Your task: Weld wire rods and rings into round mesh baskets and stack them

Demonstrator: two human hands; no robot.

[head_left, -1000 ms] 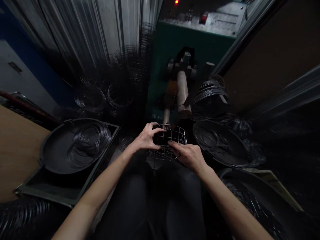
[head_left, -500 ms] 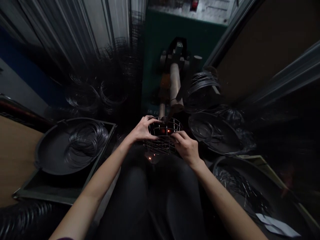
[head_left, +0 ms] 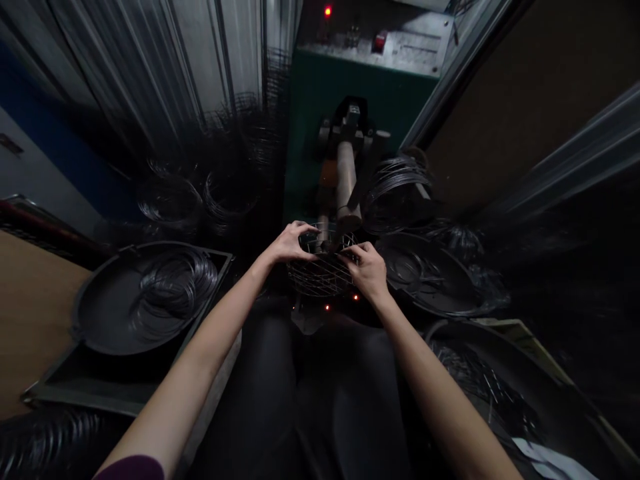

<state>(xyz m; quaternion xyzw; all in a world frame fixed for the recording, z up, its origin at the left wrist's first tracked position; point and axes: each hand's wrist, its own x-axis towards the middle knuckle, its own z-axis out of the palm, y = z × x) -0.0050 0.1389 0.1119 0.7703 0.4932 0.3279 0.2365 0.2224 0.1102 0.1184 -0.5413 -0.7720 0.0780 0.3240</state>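
Observation:
My left hand (head_left: 289, 243) grips the rim of a round wire-mesh basket (head_left: 320, 277) from the left, and my right hand (head_left: 367, 267) holds it from the right. The basket's upper rim sits beneath the tan upper electrode (head_left: 346, 183) of a green spot welder (head_left: 315, 100). A thinner lower electrode (head_left: 323, 230) stands inside the basket, partly hidden by the wires. Small orange sparks (head_left: 340, 303) glow just below the basket.
A black pan of wire rings (head_left: 103, 320) lies on the left, on a wooden bench (head_left: 35, 320). Another pan (head_left: 425, 277) lies right of the basket. Stacked wire hoops (head_left: 170, 203) stand behind it. A lit panel (head_left: 375, 50) tops the welder. My dark-trousered lap (head_left: 340, 413) lies below.
The view has tilted, shifting the machine downward. The basket has turned and moved up against the upper electrode, with my hands closer to it. Sparks now show below it instead of inside it.

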